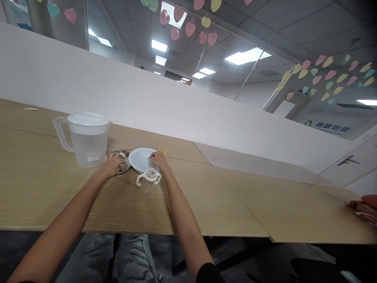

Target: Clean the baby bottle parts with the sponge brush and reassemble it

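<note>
My left hand [112, 164] reaches over a small round metal dish [127, 166], its fingers bent in among clear pieces too small to name; what they grip is unclear. At the right side of a white plate [140, 158] my right hand [158, 160] is closed, its fingertips over the plate. Behind that hand shows a bit of something yellow [162, 152]. A clear baby bottle [148, 184] with two white handles stands uncapped in front of the plate. Left of my left hand is a translucent lidded pitcher [90, 143] holding clear liquid.
The wooden table [206, 204] ends at a white partition wall [165, 110] with glass above it. A flat yellowish piece [31, 109] lies at the far left. At the right edge, another person's hand [361, 206] is near a reddish object.
</note>
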`<state>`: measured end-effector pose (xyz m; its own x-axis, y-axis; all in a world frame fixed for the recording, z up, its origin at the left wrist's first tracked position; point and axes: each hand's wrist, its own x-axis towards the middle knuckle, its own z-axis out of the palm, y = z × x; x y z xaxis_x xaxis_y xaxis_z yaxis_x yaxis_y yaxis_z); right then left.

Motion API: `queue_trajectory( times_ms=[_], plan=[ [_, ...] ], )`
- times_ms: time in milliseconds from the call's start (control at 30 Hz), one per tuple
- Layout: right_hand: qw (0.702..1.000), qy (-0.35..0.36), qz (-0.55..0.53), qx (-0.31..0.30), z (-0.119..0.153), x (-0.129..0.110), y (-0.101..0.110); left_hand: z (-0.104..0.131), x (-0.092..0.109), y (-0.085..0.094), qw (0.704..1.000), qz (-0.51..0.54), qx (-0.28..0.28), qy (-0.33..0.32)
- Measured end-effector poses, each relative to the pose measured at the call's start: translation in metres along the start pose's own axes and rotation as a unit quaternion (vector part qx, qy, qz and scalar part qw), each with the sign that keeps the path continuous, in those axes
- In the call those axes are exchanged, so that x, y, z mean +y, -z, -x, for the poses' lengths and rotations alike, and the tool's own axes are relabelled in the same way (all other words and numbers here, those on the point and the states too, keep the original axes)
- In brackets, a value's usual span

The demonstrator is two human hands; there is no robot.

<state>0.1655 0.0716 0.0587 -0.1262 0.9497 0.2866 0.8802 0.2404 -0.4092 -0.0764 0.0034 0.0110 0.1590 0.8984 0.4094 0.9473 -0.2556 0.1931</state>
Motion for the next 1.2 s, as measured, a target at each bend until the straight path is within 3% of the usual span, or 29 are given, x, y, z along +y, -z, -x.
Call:
queue_trajectory(
  times_ms=[133,233,367,567,733,933,1200],
  plan=[
    [0.99,0.023,-0.13,0.044,0.01,0.013,0.009,-0.003,-0.004,-0.002,0.998,0.014,0.062,-0.003],
    [0.952,0.015,-0.295,0.078,0.018,0.023,0.013,-0.005,-0.005,0.002,0.993,0.026,0.117,0.005],
    [0.922,0.029,-0.37,0.111,0.027,0.03,0.016,-0.007,-0.003,0.013,0.989,0.036,0.143,0.032],
    [0.914,0.017,-0.383,0.134,0.037,0.032,0.015,-0.008,0.01,0.03,0.977,0.138,0.148,0.064],
    [0.934,0.019,-0.332,0.13,0.041,0.032,0.014,-0.01,0.024,0.035,0.926,0.264,0.242,0.124],
    [0.938,0.044,-0.308,0.154,0.036,0.036,0.006,-0.016,0.04,0.03,0.858,0.402,0.295,0.124],
    [0.906,0.077,-0.356,0.215,0.033,0.035,0.001,-0.013,0.066,0.013,0.885,0.395,0.23,0.092]
  ],
)
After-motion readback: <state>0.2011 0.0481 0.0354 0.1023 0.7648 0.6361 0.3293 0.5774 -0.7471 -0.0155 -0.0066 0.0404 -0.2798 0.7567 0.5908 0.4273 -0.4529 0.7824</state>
